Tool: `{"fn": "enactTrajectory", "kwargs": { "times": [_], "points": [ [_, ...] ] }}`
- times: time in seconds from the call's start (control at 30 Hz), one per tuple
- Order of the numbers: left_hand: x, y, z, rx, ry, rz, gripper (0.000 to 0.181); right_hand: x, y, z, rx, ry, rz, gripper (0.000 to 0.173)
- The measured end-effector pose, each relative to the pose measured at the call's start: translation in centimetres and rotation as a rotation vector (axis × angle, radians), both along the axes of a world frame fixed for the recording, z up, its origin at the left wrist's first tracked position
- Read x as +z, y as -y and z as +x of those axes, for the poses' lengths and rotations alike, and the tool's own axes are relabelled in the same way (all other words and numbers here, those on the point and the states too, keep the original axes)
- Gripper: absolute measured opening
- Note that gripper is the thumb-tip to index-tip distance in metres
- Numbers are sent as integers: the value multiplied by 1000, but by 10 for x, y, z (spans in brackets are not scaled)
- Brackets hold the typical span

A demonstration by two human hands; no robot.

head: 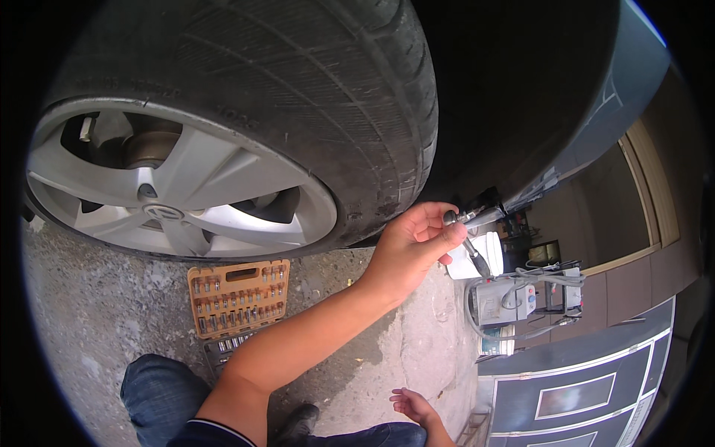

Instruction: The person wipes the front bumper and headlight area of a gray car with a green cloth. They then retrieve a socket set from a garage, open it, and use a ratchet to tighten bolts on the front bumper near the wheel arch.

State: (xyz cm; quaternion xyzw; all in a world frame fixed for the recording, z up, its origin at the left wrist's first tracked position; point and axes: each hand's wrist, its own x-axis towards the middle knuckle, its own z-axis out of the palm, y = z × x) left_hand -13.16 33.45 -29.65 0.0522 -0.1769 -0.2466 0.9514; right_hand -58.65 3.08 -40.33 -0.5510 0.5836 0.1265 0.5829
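My left hand [410, 246] reaches up past the tyre [335, 112] and grips a ratchet wrench [473, 254] around its head. The wrench handle slants down to the right. From its head a metal drive piece points toward the lower edge of the car's bumper [536, 187]; whether it sits on a fastener there is too dark to tell. Low in the view, my right hand [412, 403] hangs empty with its fingers apart. The silver Volkswagen alloy wheel [218, 167] fills the upper left.
An orange socket set case [237, 274] lies open on the concrete floor [100, 302], its grey half [215, 357] partly behind my forearm. A white bucket [491, 251], a grey hose-wrapped machine [494, 302] and another bucket [500, 341] stand at right, near a dark panelled door [514, 402].
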Motion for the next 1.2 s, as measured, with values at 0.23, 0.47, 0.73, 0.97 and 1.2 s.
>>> {"fn": "enactTrajectory", "kwargs": {
  "times": [0.23,0.47,0.73,0.97,1.2],
  "points": [
    [3,-8,11,-587,-232,-121,42,-3,5,-2,5,3,24,39],
    [7,2,-4,93,-52,51,33,-1,-1,4,10,-15,12,39],
    [6,-9,4,-612,-215,-194,49,-2,1,-1,1,-15,5,39],
    [5,3,-13,139,-101,29,35,0,1,0,-7,20,29,38],
    [-1,-6,-2,-412,-137,-115,45,2,-2,-2,-7,33,18,38]
  ]
}}
